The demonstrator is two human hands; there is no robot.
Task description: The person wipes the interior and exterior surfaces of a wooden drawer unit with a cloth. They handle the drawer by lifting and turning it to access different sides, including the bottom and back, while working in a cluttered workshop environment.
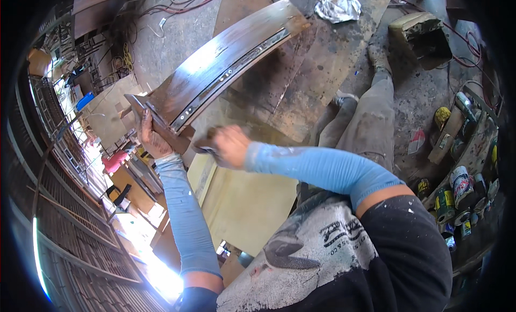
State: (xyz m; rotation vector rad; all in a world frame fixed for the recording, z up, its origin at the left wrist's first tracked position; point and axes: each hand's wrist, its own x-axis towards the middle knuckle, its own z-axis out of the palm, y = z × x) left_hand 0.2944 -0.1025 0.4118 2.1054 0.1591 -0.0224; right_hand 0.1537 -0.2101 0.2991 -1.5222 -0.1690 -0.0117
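Crowding the right edge, paint-streaked cans (445,203) stand below an open, stained box (407,37); a crumpled white cloth (337,4) and red hoses (185,10) lie along the top. A curved brown panel (217,56) occupies the upper centre-left, its long axis slanting from lower left to upper right. The left hand (155,140) touches its lower end; I cannot tell how closed that grip is. The right hand's (232,145) grip closes on a blurred dark object (205,143) just beside. Dark lettering marks the shirt (317,242); some cans wear coloured labels.
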